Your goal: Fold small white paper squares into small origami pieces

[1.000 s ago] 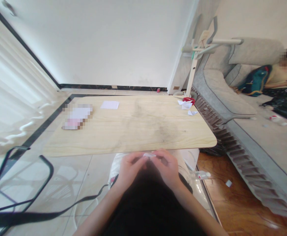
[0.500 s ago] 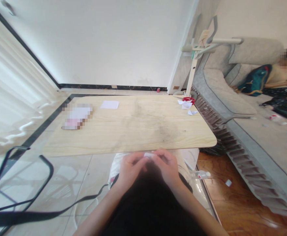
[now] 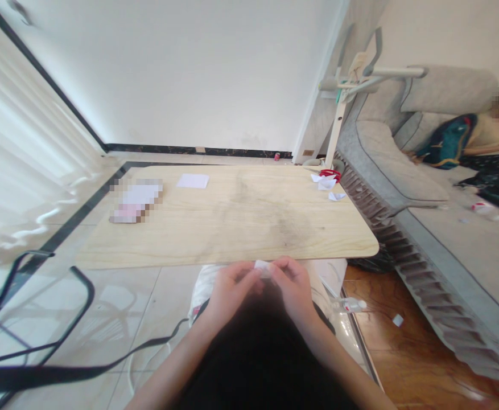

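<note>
Closely held at six o'clock of the pale wooden bench (image 3: pixel 215 228), a small white paper (image 3: pixel 261 265) sits between your left hand (image 3: pixel 232 287) and your right hand (image 3: pixel 294 287), just off the near edge. Both grips are closed, thumbs and fingers pinching the paper from either side; the fingers cover much of it, so its folds cannot be made out.

That cover looks like your first risk: with so little paper showing, a corner could bend askew unnoticed. Uneven pull from nine and three o'clock could tear it, and too hard a squeeze could crumple it. Should one pinch slacken, the paper has no clear support beneath and might drop onto your dark clothing (image 3: pixel 258 364) or the tiled floor (image 3: pixel 147 307).

Ahead of your hands, between twelve and one o'clock, grey smudges (image 3: pixel 292 225) mark the bench and could soil white paper laid there. At one o'clock, folded papers (image 3: pixel 326 183) lie close beside a red-handled object (image 3: pixel 331 174), possibly scissors; a careless reach there might crush or scatter them. At eleven o'clock, a flat white paper (image 3: pixel 193 181) lies loose on the bench, where a draught or sleeve could shift it.
</note>
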Action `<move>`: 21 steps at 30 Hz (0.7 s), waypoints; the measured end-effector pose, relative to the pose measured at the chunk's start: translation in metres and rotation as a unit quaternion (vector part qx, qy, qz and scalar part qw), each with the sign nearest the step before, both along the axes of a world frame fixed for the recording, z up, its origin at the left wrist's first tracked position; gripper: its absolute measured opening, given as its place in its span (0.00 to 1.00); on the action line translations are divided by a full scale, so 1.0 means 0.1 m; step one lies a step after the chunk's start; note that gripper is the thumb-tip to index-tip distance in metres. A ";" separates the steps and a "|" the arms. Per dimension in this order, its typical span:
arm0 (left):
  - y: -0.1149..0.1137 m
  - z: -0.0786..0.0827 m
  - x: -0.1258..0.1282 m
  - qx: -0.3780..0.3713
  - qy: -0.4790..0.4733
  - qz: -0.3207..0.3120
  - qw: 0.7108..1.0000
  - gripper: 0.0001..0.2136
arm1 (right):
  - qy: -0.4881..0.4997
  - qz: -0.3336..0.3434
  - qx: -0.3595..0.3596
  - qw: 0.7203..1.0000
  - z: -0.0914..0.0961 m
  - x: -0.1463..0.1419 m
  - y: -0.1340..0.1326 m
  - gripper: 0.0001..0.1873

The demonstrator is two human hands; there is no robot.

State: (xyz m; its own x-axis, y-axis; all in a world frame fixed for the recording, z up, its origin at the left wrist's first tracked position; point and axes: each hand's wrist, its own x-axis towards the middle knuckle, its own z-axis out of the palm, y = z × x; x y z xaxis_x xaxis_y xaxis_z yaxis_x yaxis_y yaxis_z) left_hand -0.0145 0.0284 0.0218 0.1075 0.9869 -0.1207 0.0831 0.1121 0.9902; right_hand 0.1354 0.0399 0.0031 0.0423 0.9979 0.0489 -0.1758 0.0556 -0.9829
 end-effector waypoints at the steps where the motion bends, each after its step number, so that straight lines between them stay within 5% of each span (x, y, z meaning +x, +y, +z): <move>1: 0.00 -0.01 0.00 0.001 -0.005 -0.005 1.000 0.13 | 0.002 -0.008 0.000 1.000 0.00 0.01 0.01 0.10; 9: -0.02 -0.01 0.03 0.013 0.008 0.010 1.000 0.12 | 0.102 0.011 -0.057 0.993 -0.12 -0.06 0.00 0.13; 21: 0.01 0.02 -0.05 0.017 0.041 -0.019 0.999 0.15 | 0.022 0.055 -0.061 0.996 -0.07 0.00 0.04 0.13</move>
